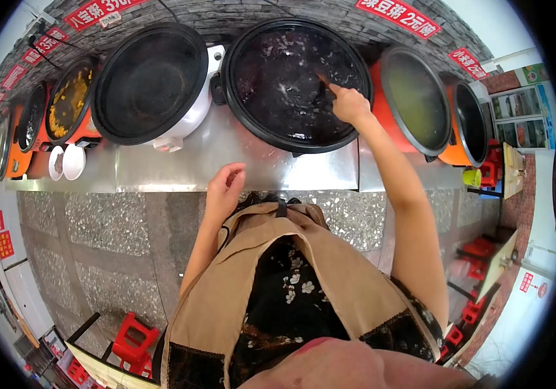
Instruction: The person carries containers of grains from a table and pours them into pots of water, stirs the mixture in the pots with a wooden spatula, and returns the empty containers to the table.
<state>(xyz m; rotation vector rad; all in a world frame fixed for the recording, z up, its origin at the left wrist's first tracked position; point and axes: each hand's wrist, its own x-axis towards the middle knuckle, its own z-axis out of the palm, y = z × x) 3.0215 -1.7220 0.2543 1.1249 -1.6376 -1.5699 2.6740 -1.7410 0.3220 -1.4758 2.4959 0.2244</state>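
Observation:
A large black-rimmed pot (261, 120) of dark liquid stands on the steel counter in front of me. Over its right part my right hand (350, 105) is closed round the end of a brown handle (323, 80), whose far end goes down into the liquid. The surface looks rippled, with pale glints. My left hand (226, 185) hovers near the counter's front edge, fingers curled and partly bent towards the palm; I see nothing in it. To the left of the dark pot sits a white pot (151, 84) with a black inside.
On the right are an orange pot of greenish liquid (415, 97) and another orange pot (471, 123). Farther left stand a pot with yellow pieces (70, 104) and white bowls (73, 161). The steel counter (161, 172) ends before me. Red stools (134, 340) stand behind.

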